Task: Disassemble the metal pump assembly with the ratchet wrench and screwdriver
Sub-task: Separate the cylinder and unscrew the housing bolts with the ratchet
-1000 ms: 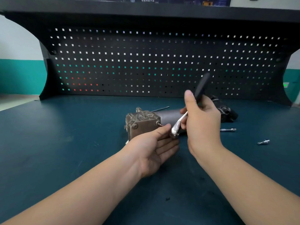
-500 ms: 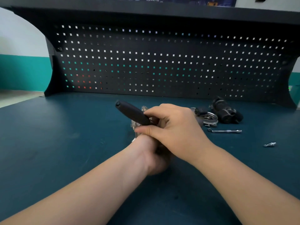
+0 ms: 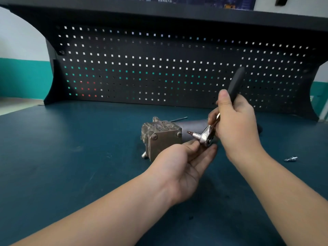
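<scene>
And the ratchet wrench [image 3: 224, 110] has swung right back: half a second ago its black handle pointed up-left over the crossed hands, now it stands up to the right, and the hands have come apart so the pump is in plain sight again.

Starting at the left, the metal pump assembly [image 3: 162, 137] sits on the dark green bench top [image 3: 62, 148], its square end plate facing the camera with a bolt head at each upper corner and its grey body running back to the right. A thin rod [image 3: 178, 119] pokes out behind it.

Just right of it, the left hand [image 3: 184, 167] lies palm up, fingers nearly straight and close together, fingertips touching the underside of the chrome ratchet head; thumb and forefinger meet by the socket. The bit [image 3: 192, 134] juts left towards the plate's upper right bolt, just short of it.

The right hand [image 3: 236, 125] grips the handle, fingers curled round, thumb laid along it.

Far right, a small metal fitting [image 3: 290, 158] lies alone. The black pegboard [image 3: 177, 68] backs it all.
</scene>
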Tool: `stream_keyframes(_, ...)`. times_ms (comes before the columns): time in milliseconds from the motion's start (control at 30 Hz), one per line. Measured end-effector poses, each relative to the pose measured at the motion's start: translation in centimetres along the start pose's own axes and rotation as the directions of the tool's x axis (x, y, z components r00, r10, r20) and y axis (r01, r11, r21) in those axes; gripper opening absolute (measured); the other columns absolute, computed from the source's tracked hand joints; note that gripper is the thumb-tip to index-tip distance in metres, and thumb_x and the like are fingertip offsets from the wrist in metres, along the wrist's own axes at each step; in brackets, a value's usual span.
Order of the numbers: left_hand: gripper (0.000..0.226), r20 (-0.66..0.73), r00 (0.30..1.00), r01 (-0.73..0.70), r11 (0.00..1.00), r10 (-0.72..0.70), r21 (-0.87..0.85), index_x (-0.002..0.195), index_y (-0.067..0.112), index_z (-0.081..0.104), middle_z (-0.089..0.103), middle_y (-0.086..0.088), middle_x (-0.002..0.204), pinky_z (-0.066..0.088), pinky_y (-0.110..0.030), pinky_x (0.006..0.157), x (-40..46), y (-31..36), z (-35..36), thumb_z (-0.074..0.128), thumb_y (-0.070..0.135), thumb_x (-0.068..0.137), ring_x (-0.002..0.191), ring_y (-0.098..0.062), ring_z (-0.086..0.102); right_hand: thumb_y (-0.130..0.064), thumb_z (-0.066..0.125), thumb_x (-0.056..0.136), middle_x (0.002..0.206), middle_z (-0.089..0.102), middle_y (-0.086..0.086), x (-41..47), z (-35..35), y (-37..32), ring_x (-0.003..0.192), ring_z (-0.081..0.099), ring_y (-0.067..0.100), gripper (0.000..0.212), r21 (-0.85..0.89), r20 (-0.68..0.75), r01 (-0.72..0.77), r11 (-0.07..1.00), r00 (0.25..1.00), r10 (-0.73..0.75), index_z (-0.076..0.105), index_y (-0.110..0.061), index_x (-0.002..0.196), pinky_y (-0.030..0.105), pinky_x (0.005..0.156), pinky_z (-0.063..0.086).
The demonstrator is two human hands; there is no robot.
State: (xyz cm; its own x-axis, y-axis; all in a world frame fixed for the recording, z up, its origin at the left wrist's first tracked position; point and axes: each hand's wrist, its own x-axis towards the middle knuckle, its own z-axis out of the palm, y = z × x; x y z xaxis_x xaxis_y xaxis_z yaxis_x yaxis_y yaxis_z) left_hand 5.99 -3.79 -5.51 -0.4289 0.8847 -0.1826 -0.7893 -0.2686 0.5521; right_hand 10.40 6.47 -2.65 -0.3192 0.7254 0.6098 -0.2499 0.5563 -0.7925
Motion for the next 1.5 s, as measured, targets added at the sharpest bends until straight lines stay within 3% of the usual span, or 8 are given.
stream_keyframes(333, 0.016, -0.166, 0.979, -0.061, 0.941, 0.122, 0.334, 0.093, -0.008, 0.058, 0.064, -0.019, 0.078, 0.056, -0.025, 0.047, -0.5, 0.1, 0.0, 0.042, -0.007, 0.093, 0.057, -0.022, 0.064, -0.036, 0.045, 0.099, 0.047, 0.057, -0.002, 0.0, 0.8, 2.0, 0.031, 0.039, 0.003, 0.027, 0.133, 0.069, -0.161, 0.978, 0.986, 0.153, 0.048, -0.017, 0.081, 0.016, 0.034, 0.029)
stream_keyframes(433, 0.02, -0.004, 0.887, -0.143, 0.283, 0.462, 0.949, 0.074, 0.011, 0.066, 0.065, -0.004, 0.059, 0.043, -0.018, 0.038, -1.2, 1.6, -0.3, 0.05, 0.008, 0.086, 0.047, -0.015, 0.059, -0.035, 0.046, 0.099, 0.048, 0.059, 0.0, 0.0, 0.9, 2.3, 0.03, 0.038, 0.005, 0.026, 0.162, 0.061, -0.181, 0.97, 0.983, 0.174, 0.048, -0.016, 0.081, 0.017, 0.034, 0.028)
stream_keyframes(500, 0.02, 0.312, 0.603, -0.18, -0.256, 0.734, 0.95, 0.071, 0.014, 0.067, 0.067, 0.004, 0.064, 0.044, -0.022, 0.053, -1.1, 3.4, -0.6, 0.051, 0.022, 0.081, 0.063, -0.015, 0.06, -0.033, 0.045, 0.1, 0.046, 0.056, -0.001, 0.0, 0.9, 2.2, 0.028, 0.036, 0.004, 0.027, 0.214, 0.044, -0.234, 0.948, 0.972, 0.23, 0.047, -0.015, 0.081, 0.014, 0.033, 0.026)
stream_keyframes(567, 0.018, 0.436, 0.371, -0.249, -0.364, 0.82, 0.897, 0.075, 0.022, 0.067, 0.065, 0.012, 0.069, 0.042, -0.024, 0.062, -1.1, 5.7, -0.8, 0.05, 0.026, 0.079, 0.076, -0.013, 0.058, -0.032, 0.044, 0.101, 0.044, 0.053, -0.001, 0.0, 0.9, 2.1, 0.026, 0.034, 0.003, 0.028, 0.253, 0.024, -0.288, 0.924, 0.956, 0.292, 0.048, -0.014, 0.08, 0.011, 0.032, 0.024)
stream_keyframes(700, 0.049, 0.522, 0.673, -0.248, -0.506, 0.524, 0.826, 0.125, 0.028, 0.056, 0.054, 0.011, 0.126, 0.031, -0.025, 0.105, 1.0, 8.7, -3.5, 0.065, 0.043, 0.079, 0.126, -0.014, 0.037, -0.029, 0.042, 0.102, 0.052, 0.049, 0.004, 0.0, 0.8, 1.4, 0.025, 0.032, 0.003, 0.028, 0.344, 0.021, -0.337, 0.877, 0.936, 0.351, 0.046, -0.012, 0.08, 0.01, 0.031, 0.023)
stream_keyframes(800, 0.066, 0.476, 0.829, -0.298, -0.489, 0.294, 0.82, 0.132, 0.03, 0.047, 0.046, 0.011, 0.129, 0.03, -0.008, 0.095, 2.3, 8.1, -5.0, 0.075, 0.04, 0.073, 0.125, -0.008, 0.039, -0.029, 0.041, 0.102, 0.055, 0.05, 0.006, -0.1, 0.9, 1.4, 0.026, 0.034, 0.002, 0.028, 0.356, 0.032, -0.339, 0.871, 0.936, 0.351, 0.046, -0.012, 0.082, 0.01, 0.031, 0.024)
stream_keyframes(1133, 0.042, 0.414, 0.677, -0.32, -0.263, 0.608, 0.91, 0.109, 0.035, 0.065, 0.045, 0.033, 0.091, 0.027, 0.011, 0.07, 2.8, 4.9, -4.6, 0.078, 0.032, 0.068, 0.093, 0.001, 0.044, -0.037, 0.044, 0.099, 0.043, 0.056, -0.008, -0.3, 0.9, 2.1, 0.038, 0.046, 0.003, 0.027, 0.139, -0.068, -0.177, 0.974, 0.98, 0.187, 0.05, -0.016, 0.083, 0.019, 0.04, 0.037)
stream_keyframes(1500, 0.05, 0.289, 0.639, -0.092, -0.303, 0.713, 0.949, 0.123, 0.023, 0.054, 0.045, -0.001, 0.131, 0.029, -0.041, 0.109, 3.0, -0.5, -1.5, 0.069, 0.04, 0.078, 0.128, -0.025, 0.03, -0.034, 0.047, 0.097, 0.052, 0.038, -0.011, -0.1, -0.9, 0.8, 0.052, 0.042, 0.003, 0.029, -0.373, 0.005, 0.397, 0.839, 0.905, -0.426, 0.039, -0.021, 0.072, 0.019, 0.05, 0.032)
